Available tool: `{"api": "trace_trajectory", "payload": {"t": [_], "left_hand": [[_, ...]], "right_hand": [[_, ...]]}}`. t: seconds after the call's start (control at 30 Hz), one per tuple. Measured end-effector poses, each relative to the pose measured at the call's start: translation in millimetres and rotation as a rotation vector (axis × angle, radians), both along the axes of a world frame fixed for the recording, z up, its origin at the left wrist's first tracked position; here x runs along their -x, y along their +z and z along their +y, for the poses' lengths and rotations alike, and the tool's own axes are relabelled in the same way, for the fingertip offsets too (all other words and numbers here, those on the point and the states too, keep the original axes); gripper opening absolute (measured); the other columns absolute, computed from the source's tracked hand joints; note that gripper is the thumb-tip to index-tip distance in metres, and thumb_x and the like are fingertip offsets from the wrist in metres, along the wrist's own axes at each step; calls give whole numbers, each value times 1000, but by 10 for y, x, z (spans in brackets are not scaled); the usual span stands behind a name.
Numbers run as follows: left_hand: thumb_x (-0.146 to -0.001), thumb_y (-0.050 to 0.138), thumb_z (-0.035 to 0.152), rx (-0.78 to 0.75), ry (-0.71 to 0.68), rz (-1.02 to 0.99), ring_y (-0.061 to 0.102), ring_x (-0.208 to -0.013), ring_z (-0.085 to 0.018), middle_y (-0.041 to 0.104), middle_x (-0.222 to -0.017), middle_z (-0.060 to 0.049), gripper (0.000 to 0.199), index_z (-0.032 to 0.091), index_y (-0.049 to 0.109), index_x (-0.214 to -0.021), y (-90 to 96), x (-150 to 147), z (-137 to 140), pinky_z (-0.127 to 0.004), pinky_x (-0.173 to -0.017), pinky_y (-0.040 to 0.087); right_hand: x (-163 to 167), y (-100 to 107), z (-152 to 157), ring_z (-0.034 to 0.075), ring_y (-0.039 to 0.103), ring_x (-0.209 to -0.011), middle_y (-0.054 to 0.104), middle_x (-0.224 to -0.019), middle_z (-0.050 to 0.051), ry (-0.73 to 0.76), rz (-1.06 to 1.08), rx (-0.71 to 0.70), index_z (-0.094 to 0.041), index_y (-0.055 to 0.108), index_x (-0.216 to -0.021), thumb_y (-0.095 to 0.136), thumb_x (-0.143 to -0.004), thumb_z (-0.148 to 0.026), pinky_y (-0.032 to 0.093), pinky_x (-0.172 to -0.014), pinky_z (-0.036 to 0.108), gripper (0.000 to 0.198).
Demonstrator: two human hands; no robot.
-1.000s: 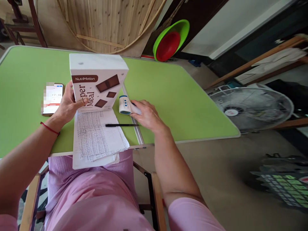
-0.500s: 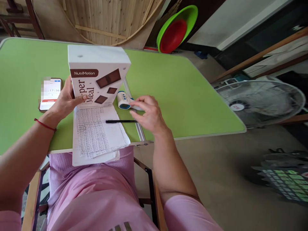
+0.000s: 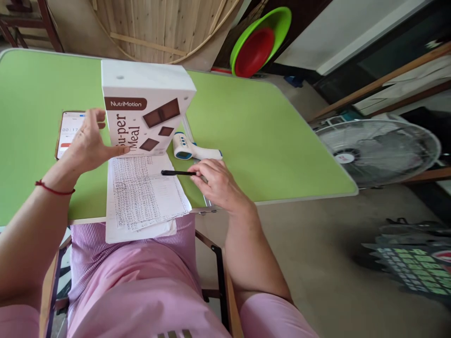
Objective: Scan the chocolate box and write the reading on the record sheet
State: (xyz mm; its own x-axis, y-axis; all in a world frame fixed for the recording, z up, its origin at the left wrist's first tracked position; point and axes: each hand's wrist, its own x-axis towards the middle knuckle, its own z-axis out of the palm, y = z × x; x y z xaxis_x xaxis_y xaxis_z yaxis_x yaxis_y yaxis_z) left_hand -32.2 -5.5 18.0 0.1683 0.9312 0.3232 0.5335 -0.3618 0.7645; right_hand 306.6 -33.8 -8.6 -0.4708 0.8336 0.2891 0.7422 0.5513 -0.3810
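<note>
A white box with chocolate pictures (image 3: pixel 151 108) stands upright on the green table (image 3: pixel 253 136). My left hand (image 3: pixel 89 143) is at its left side, open, with the fingers apart and the thumb across the lower front corner. My right hand (image 3: pixel 218 180) pinches a black pen (image 3: pixel 176 172) near one end, over the right edge of the handwritten sheets (image 3: pixel 144 192). These sheets lie in front of the box and hang over the table's near edge. A white and blue infrared thermometer (image 3: pixel 192 149) lies just beyond my right hand.
A phone (image 3: pixel 65 134) showing a timer lies left of the box, partly behind my left hand. Beyond the table's right end stands a fan (image 3: pixel 377 150). Green and red basins (image 3: pixel 255 51) lean near the back wall.
My right hand has come nearer from beside the thermometer and taken hold of the pen, which is slightly raised. My left hand has loosened from the box, its fingers now spread.
</note>
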Motion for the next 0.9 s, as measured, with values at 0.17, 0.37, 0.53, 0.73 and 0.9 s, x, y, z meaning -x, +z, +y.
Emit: {"api": "trace_trajectory", "payload": {"t": [0.17,0.37,0.53,0.73,0.9], "left_hand": [[-87,62,64,-69,262,317,54,-71,-19,51,-65,-2,45,19,62,-87,322,-92,-269,-35,-62,41],[-86,62,42,170,-313,413,47,-47,-11,55,-53,3,32,18,73,-103,252,-281,-335,-27,-50,36],[-89,62,33,173,-365,749,62,-60,-18,67,-65,-1,45,22,62,-133,79,-395,-344,-26,-56,40],[-92,60,40,220,-336,950,67,-73,-24,71,-84,-5,55,31,49,-146,111,-438,-361,-29,-62,43],[-93,59,44,265,-318,982,63,-67,-21,70,-77,-3,51,32,53,-142,143,-446,-348,-26,-60,40]], "right_hand": [[155,74,27,18,60,-68,63,-77,1,-66,577,-10,-26,51,-84,59,-84,-41,52,-66,37,17],[572,59,267,12,54,-55,59,-62,-4,116,849,379,-22,61,-81,57,-78,-31,46,-55,29,11],[786,-81,355,10,49,-55,58,-64,-5,49,770,415,-21,56,-71,63,-66,-30,42,-51,25,12],[853,-170,258,10,45,-53,54,-58,-5,0,737,233,-23,52,-67,59,-73,-32,41,-51,26,13],[849,-170,246,11,46,-54,57,-61,-4,23,682,226,-23,53,-70,59,-75,-31,42,-53,26,10]]}}
